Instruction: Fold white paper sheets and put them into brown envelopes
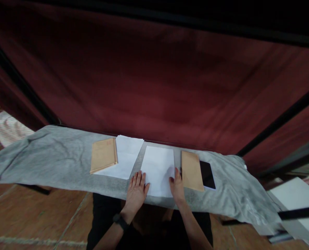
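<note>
A white sheet of paper [158,166] lies flat in front of me, its long sides running away from my body. My left hand [137,189] rests at its near left corner, palm down with the fingers stretched out. At the sheet's right edge is my right hand [177,186], thumb apart from the fingers and nothing visibly gripped. Just right of that hand lies a brown envelope [192,171]. Further left, a stack of brown envelopes [103,155] partly covers several white sheets [128,154].
A grey cloth [66,156] covers the narrow table and hangs over its front edge. A dark phone or tablet [207,174] sticks out from beside the right envelope. Dark red fabric [154,93] rises behind the table. White boxes [300,205] stand at lower right.
</note>
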`<control>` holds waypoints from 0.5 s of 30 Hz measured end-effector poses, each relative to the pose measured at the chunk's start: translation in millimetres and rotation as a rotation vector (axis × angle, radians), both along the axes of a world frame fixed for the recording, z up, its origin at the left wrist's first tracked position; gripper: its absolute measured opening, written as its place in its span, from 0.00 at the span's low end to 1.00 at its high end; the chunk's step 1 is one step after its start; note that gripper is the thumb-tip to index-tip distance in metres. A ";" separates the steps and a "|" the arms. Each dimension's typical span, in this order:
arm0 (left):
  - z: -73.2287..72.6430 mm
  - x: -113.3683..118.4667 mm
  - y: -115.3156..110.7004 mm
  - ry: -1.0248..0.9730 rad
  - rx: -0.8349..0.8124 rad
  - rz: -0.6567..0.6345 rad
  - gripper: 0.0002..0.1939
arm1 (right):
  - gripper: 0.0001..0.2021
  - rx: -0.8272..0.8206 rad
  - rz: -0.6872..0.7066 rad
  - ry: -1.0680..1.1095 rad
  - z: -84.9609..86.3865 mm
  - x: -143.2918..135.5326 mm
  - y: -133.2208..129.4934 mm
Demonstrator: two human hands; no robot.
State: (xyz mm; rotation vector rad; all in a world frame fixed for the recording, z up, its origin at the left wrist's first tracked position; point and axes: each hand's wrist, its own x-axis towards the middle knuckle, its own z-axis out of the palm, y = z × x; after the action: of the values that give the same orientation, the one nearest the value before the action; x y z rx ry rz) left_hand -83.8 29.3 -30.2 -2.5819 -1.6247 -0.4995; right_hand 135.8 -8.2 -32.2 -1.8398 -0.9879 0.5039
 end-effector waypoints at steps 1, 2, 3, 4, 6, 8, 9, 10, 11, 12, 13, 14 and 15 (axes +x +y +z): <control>-0.6 -0.5 1.0 -0.001 -0.007 -0.004 0.27 | 0.30 -0.010 0.000 -0.127 -0.6 -2.6 -3.3; -1.4 -0.8 1.8 -0.003 -0.011 -0.006 0.28 | 0.29 -0.018 0.003 -0.262 -1.0 -5.6 -6.3; -2.4 -0.5 2.3 -0.004 -0.013 -0.003 0.28 | 0.28 -0.020 0.015 -0.385 -1.3 -8.9 -8.7; -3.3 0.6 2.5 -0.005 -0.010 0.003 0.28 | 0.27 -0.015 0.040 -0.476 -1.4 -12.6 -10.2; -4.4 6.4 2.6 -0.008 0.004 0.009 0.28 | 0.26 -0.001 0.124 -0.588 -1.1 -21.3 -9.9; -4.3 17.2 3.6 -0.019 0.011 -0.015 0.28 | 0.25 -0.009 0.221 -0.638 -0.7 -31.0 -5.6; -4.0 23.9 4.9 -0.022 0.007 -0.048 0.27 | 0.25 -0.024 0.261 -0.655 -0.9 -35.4 -2.6; -3.9 30.8 6.9 -0.022 -0.001 -0.091 0.27 | 0.25 -0.044 0.287 -0.671 -1.4 -39.2 0.4; -4.0 37.2 9.6 -0.016 -0.011 -0.132 0.27 | 0.25 -0.067 0.298 -0.685 -2.3 -41.9 3.2; -4.6 42.7 12.8 -0.007 -0.020 -0.163 0.27 | 0.24 -0.089 0.297 -0.696 -3.7 -43.5 5.4; -5.7 46.7 16.3 0.004 -0.027 -0.180 0.27 | 0.24 -0.106 0.286 -0.705 -5.5 -44.0 7.0; -7.3 48.9 20.0 0.014 -0.030 -0.179 0.27 | 0.24 -0.116 0.269 -0.712 -7.8 -43.5 7.8; -9.4 49.4 23.7 0.020 -0.029 -0.162 0.28 | 0.24 -0.119 0.247 -0.718 -10.5 -42.2 7.8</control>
State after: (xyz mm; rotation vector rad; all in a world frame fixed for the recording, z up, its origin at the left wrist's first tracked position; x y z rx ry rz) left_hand -34.3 53.1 -39.6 -2.7450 -1.4352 -0.4608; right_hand 93.6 -0.4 -42.7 -2.0592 -1.7052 0.0229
